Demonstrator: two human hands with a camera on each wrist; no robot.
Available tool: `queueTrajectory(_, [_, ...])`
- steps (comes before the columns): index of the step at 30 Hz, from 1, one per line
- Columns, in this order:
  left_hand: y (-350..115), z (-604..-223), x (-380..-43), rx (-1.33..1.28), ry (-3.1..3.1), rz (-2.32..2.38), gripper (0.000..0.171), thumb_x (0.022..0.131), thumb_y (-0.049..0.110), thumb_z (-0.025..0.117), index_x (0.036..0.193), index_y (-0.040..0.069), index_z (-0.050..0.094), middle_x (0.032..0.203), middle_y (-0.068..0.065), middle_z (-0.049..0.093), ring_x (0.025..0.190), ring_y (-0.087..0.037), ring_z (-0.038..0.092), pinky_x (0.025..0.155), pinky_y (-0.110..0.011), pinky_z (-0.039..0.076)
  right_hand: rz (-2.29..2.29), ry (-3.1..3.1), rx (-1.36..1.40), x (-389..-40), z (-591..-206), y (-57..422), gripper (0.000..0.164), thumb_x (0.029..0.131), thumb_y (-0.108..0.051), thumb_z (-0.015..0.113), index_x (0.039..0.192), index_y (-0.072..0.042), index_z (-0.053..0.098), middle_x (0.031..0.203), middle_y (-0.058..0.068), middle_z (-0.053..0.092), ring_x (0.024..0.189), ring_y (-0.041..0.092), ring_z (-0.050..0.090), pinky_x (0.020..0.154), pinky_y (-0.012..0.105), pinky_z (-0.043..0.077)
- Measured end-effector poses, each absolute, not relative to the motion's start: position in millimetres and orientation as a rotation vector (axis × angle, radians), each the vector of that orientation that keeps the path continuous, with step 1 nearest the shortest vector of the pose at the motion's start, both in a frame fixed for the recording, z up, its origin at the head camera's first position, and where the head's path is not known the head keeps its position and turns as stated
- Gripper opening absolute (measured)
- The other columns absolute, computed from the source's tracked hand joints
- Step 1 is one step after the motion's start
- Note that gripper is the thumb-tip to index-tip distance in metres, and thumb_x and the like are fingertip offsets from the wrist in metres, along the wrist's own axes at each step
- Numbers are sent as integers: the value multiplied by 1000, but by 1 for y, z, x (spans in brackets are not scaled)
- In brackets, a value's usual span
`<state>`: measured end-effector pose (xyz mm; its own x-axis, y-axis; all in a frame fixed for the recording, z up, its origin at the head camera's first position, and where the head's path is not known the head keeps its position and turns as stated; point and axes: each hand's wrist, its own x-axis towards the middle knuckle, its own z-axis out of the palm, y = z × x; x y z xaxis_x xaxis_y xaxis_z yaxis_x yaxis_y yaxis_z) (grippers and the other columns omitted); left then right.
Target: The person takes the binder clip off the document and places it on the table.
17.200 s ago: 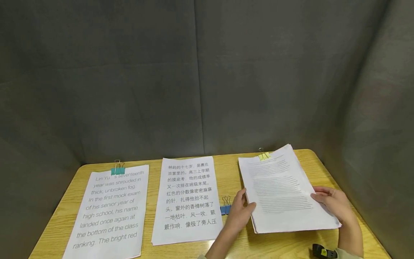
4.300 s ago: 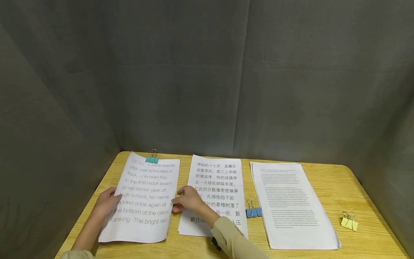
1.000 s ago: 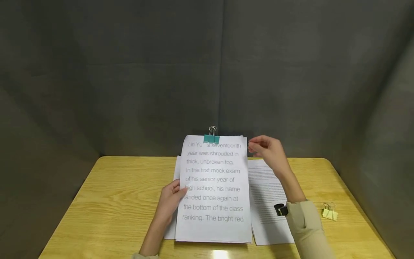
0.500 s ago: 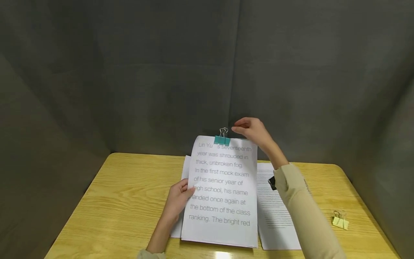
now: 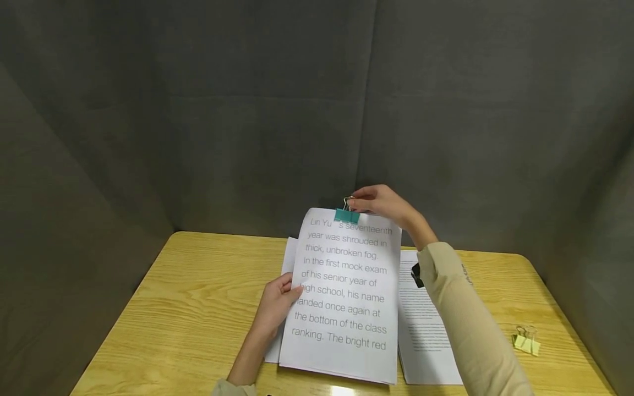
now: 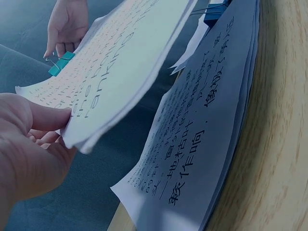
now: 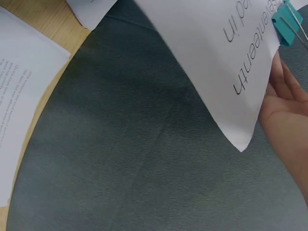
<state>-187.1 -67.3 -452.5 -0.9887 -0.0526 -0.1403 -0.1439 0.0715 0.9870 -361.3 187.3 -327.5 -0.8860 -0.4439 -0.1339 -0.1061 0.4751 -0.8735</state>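
My left hand (image 5: pixel 277 305) grips the left edge of a stack of paper (image 5: pixel 342 308) with large English print, thumb in front. The stack is raised and tilted above the table, as the left wrist view shows. A teal binder clip (image 5: pixel 347 215) sits on its top edge. My right hand (image 5: pixel 383 206) is at that clip, thumb and fingers pinching its wire handles; the fingertips are partly hidden. Beneath the raised stack lies a second paper stack (image 6: pixel 202 130) with Chinese print, mostly covered in the head view. A blue binder clip (image 6: pixel 215 14) shows beside it.
A third stack (image 5: pixel 428 330) with small print lies to the right, partly under my right sleeve (image 5: pixel 465 313). A pale yellow binder clip (image 5: pixel 527 345) lies on the wooden table (image 5: pixel 198 297) farther right. A dark grey curtain (image 5: pixel 247 137) hangs behind.
The yellow clip came off the right stack earlier. The English-print stack was lifted from the left and carried to the middle. My right hand has moved left from its top corner to the teal clip.
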Motion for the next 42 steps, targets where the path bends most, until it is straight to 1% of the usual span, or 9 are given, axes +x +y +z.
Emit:
queueTrajectory(5, [-67,-454,-186,-213,2250,2079,26,101,-2,59,125,-8,66,92,-13,73,72,-18,68,62,-26,54,-1442,2297,-490,-365,-332,191,51,102,-26,65,140,8,57,125,23,68,115,35,66,107,47,45])
queueTrajectory(9, [-67,-454,-186,-218,2250,2077,26,101,-2,59,125,-8,66,91,-13,73,71,-18,68,62,-26,54,-1461,2251,-530,-366,-332,193,48,101,-27,65,136,6,60,119,20,70,110,30,65,99,40,47])
queueTrajectory(15, [-69,-454,-185,-168,2211,2075,29,101,-1,57,129,-9,63,95,-14,74,75,-19,70,64,-26,55,-1503,2273,-551,-363,-333,194,33,97,-24,71,114,4,66,106,16,72,94,27,64,84,32,50])
queueTrajectory(19, [-68,-454,-185,-141,2188,2057,30,102,0,57,130,-8,63,95,-14,74,76,-19,70,65,-27,55,-1536,2316,-512,-361,-335,194,30,95,-25,75,106,2,66,99,12,73,87,23,64,79,29,50])
queueTrajectory(28, [-66,-457,-186,-67,2137,2053,33,103,1,56,133,-10,59,102,-17,75,80,-21,72,68,-28,56,-1750,2382,-282,-355,-335,200,39,97,-29,73,114,5,64,104,9,71,87,18,68,81,25,58])
queueTrajectory(32, [-66,-458,-188,-55,2128,2041,31,102,0,56,131,-11,60,100,-17,75,78,-21,72,67,-28,56,-1892,2382,-211,-353,-336,203,40,96,-33,74,109,4,64,100,6,69,88,17,65,78,24,58])
queueTrajectory(35, [-68,-460,-188,-63,2133,2017,31,101,-1,56,130,-11,61,100,-17,75,77,-21,72,66,-28,56,-2007,2356,-176,-352,-337,206,37,96,-31,72,109,3,63,100,6,66,90,17,62,75,22,57])
queueTrajectory(38, [-73,-462,-187,-106,2153,2005,32,101,-1,57,131,-11,61,101,-16,75,78,-20,72,68,-28,56,-2074,2310,-174,-350,-339,206,39,97,-31,70,114,3,60,105,7,62,93,19,59,75,22,56])
queueTrajectory(42, [-87,-461,-184,-186,2200,2003,35,101,-1,57,134,-11,59,102,-16,75,79,-21,71,68,-29,56,-2081,2277,-214,-346,-340,203,48,99,-35,69,123,5,57,109,9,60,95,21,58,77,22,56])
